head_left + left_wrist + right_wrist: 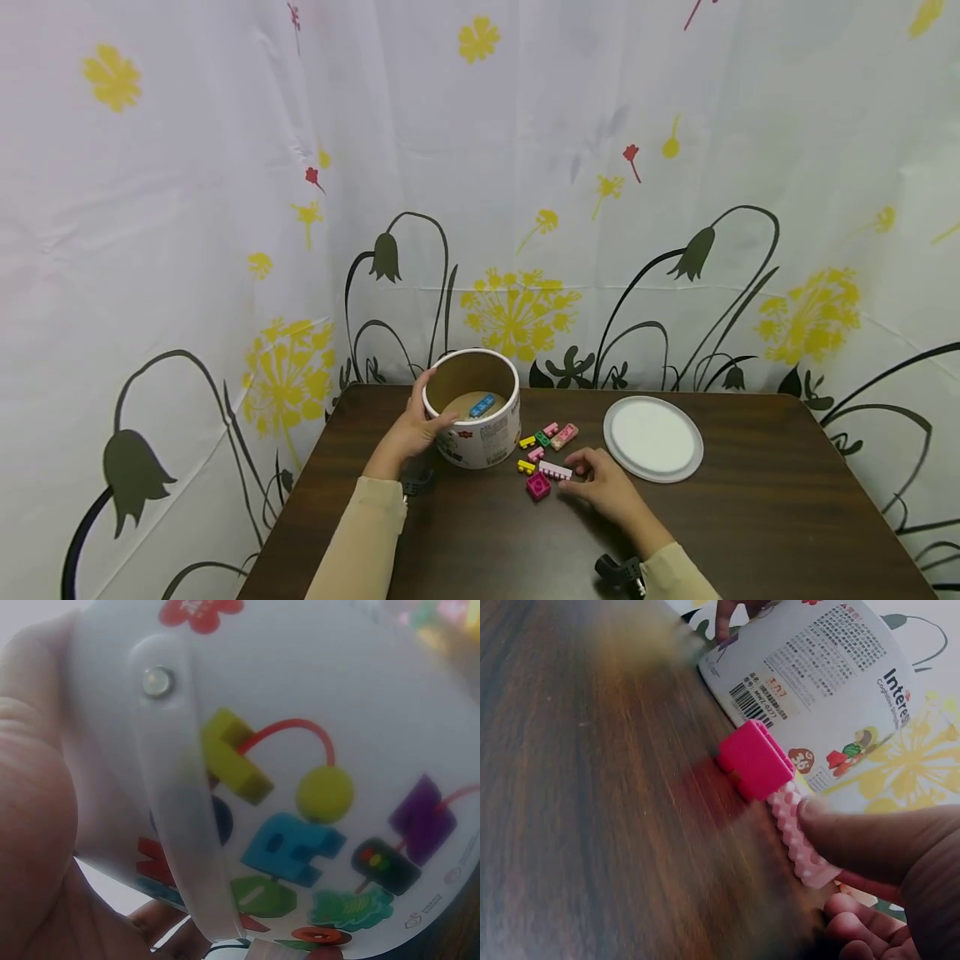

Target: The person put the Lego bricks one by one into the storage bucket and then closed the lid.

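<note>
My left hand [411, 432] grips the white bucket [487, 446] at its near left side, thumb over the rim. A blue brick [482, 406] lies inside on the bottom. The left wrist view shows the bucket's printed wall and a translucent handle strap [180, 795] fixed by a rivet. My right hand [603, 487] pinches the end of a long light pink brick [555, 471] between thumb and fingers, low over the table; in the right wrist view the thumb [840, 832] lies against the brick's studded side. A magenta brick [537, 486] sits beside it.
Several small bricks lie right of the bucket: yellow ones [527, 467], a green one [542, 438], and a salmon pink one [564, 437]. A round white lid [653, 439] rests on the dark wooden table [765, 500]. A flowered curtain [525, 167] hangs behind the table's far edge.
</note>
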### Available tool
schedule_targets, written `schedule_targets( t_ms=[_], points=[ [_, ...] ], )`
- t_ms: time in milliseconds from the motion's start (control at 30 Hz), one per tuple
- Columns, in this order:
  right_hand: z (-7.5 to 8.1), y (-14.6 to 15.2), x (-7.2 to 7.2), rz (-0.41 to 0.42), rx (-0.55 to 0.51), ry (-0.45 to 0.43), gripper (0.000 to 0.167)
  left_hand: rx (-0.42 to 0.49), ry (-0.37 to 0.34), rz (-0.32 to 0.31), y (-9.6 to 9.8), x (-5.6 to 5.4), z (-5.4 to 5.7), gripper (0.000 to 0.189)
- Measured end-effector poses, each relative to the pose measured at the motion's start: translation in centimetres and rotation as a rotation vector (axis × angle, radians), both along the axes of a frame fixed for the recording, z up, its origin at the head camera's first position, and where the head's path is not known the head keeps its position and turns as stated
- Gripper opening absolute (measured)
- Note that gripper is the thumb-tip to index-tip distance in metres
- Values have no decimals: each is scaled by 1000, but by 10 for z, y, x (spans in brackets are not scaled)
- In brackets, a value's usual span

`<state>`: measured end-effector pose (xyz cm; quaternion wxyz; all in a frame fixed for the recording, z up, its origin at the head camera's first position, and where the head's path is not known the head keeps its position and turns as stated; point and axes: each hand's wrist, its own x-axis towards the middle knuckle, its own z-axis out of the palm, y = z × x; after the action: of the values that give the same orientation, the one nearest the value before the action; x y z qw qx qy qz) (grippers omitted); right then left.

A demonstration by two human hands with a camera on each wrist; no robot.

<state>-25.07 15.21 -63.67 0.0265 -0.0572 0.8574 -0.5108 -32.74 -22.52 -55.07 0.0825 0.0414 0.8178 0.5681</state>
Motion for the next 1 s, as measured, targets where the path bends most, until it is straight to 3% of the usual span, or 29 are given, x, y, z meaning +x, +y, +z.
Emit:
schedule_targets(
  t_ms=[333,567,700,900,1000],
  points=[
    [0,-3,3,-42,78,23,25,7,5,-1,1,1,-1,108],
    [-4,-2,3,-58,47,57,20,0,7,-6,0,0,0,108],
    [-6,1,6,-104,-89,-3,21,-4,2,-5,-2,3,-2,108],
    [-7,11,2,-163,-467,-135,25,7,19,-2,-2,2,-1,107],
    [-7,14,-1,-154,-595,-171,29,4,26,-5,-1,1,1,107]
  ],
)
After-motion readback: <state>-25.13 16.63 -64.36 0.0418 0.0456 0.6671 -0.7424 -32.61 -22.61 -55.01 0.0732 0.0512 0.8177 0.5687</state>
